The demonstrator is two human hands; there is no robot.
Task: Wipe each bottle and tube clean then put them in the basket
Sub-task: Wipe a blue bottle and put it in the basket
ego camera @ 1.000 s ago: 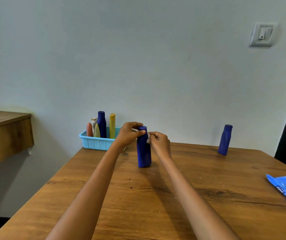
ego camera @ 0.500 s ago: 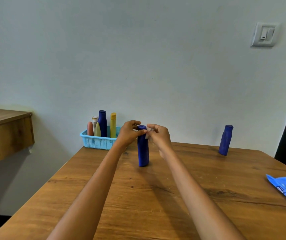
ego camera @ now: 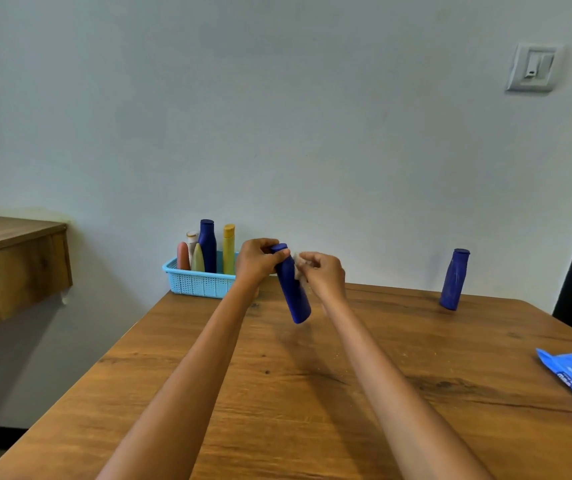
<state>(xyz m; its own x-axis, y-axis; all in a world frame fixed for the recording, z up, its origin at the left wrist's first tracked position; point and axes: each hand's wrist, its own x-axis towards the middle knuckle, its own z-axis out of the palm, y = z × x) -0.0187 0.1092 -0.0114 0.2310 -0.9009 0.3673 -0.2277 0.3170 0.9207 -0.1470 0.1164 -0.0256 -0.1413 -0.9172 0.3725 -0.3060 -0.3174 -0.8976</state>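
The left hand [ego camera: 258, 261] grips a blue bottle [ego camera: 291, 289] by its cap end, fingers curled round the top, and the bottle hangs tilted, its base swung out below the grip and lifted clear of the wooden table [ego camera: 312, 393]. Just right of that grip, the right hand [ego camera: 322, 273] pinches a small white wipe [ego camera: 300, 268] against the bottle's upper side. Behind and left of the grip sits the light blue basket [ego camera: 198, 284] with several bottles standing in it. Far to the right stands a second blue bottle [ego camera: 454, 279].
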